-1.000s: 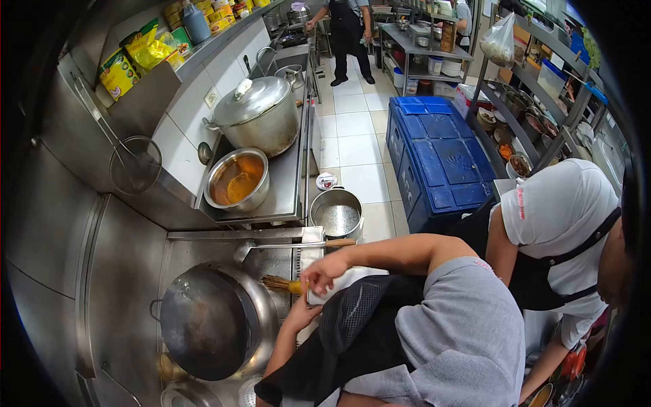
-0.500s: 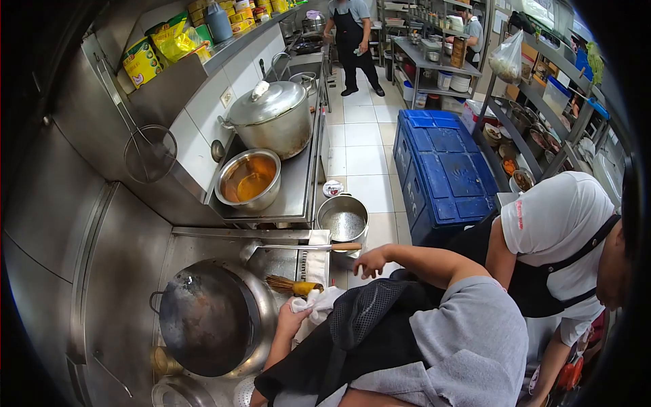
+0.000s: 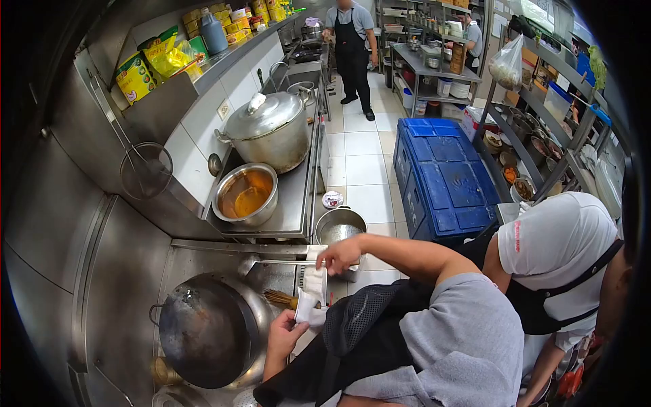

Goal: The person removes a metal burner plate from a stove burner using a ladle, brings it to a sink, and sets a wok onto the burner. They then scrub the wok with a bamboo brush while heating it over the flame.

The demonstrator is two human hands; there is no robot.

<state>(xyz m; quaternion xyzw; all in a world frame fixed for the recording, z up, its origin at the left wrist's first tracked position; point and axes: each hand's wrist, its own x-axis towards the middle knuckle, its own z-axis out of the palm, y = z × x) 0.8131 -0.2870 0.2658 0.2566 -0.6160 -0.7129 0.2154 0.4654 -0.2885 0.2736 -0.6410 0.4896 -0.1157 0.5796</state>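
My left hand (image 3: 282, 334) is closed on a folded white cloth (image 3: 308, 309), pinching it between thumb and fingers. It is beside the wok (image 3: 207, 331), at the stove's right edge. My right hand (image 3: 341, 254) is bent downward over the handle end of a metal ladle (image 3: 288, 262). It covers the ladle's wooden grip, and I cannot tell whether the fingers close round it. A second white towel (image 3: 314, 277) lies under the ladle's handle, next to the right fingertips. Between the cloth and the wok is a bamboo brush (image 3: 279, 298), its handle partly hidden.
A pot of clear liquid (image 3: 339, 227) stands beyond the ladle. On the counter are a bowl of orange liquid (image 3: 251, 201) and a lidded stockpot (image 3: 268, 136). A blue crate (image 3: 444, 180) flanks the aisle. A co-worker in white (image 3: 556, 237) bends close at the right; another person (image 3: 350, 54) stands in the aisle.
My right hand has moved left and down over the ladle's wooden grip. The cloth in my left hand now looks folded rather than crumpled. The person in the aisle has shifted position.
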